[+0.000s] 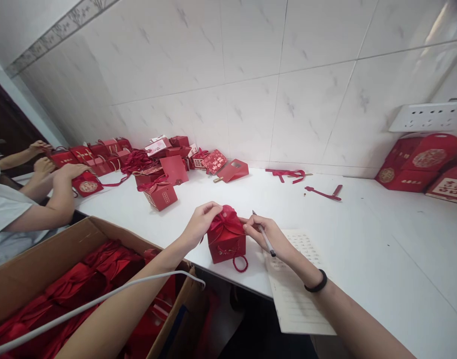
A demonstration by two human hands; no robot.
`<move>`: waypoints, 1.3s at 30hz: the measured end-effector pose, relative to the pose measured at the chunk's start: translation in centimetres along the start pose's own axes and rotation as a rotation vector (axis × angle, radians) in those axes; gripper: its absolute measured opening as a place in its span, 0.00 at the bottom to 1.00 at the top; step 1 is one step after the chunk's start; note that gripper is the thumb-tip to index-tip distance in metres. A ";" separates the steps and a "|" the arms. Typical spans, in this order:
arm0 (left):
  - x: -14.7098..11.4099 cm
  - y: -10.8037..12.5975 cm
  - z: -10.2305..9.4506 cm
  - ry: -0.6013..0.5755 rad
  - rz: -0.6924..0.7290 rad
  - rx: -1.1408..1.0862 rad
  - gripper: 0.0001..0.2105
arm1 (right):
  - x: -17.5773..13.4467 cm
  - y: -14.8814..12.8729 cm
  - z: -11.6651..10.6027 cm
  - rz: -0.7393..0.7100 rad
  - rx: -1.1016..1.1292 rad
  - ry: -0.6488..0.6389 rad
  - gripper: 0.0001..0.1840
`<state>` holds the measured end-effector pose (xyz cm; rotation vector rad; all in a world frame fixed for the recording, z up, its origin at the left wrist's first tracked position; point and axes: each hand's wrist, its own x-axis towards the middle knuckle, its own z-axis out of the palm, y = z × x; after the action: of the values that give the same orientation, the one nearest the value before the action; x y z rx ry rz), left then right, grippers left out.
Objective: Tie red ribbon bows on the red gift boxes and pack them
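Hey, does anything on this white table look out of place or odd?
Yes: the notebook beside the bow-topped red box sticks out past the front edge of the table, so part looks unsupported. A loose red strip lies toward the wall, attached to nothing. I see no spill.

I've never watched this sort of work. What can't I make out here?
All in the head view:
- Inside of the red box between the hands: hidden by its walls and bow.
- Writing on the paper: too small, partly covered by the right forearm.
- Cardboard carton: cut off by the left and bottom edges.
- Rightmost gift box: cut off by the right edge.
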<state>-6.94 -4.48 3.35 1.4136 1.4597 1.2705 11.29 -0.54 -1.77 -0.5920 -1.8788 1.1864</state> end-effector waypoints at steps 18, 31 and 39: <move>-0.3 -0.6 -1.8 -0.165 0.386 0.592 0.03 | -0.2 -1.4 -0.4 0.127 0.118 -0.040 0.20; -0.3 -1.4 -1.0 -0.134 0.336 0.576 0.06 | 0.0 -2.2 -1.3 0.227 0.074 -0.156 0.18; -0.4 -1.4 -0.5 -0.121 0.299 0.550 0.06 | 0.0 -2.6 -2.1 0.216 0.081 -0.250 0.19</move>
<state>-7.72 -4.83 2.08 2.0963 1.6294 0.9613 13.15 -0.66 1.05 -0.6381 -1.9996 1.5292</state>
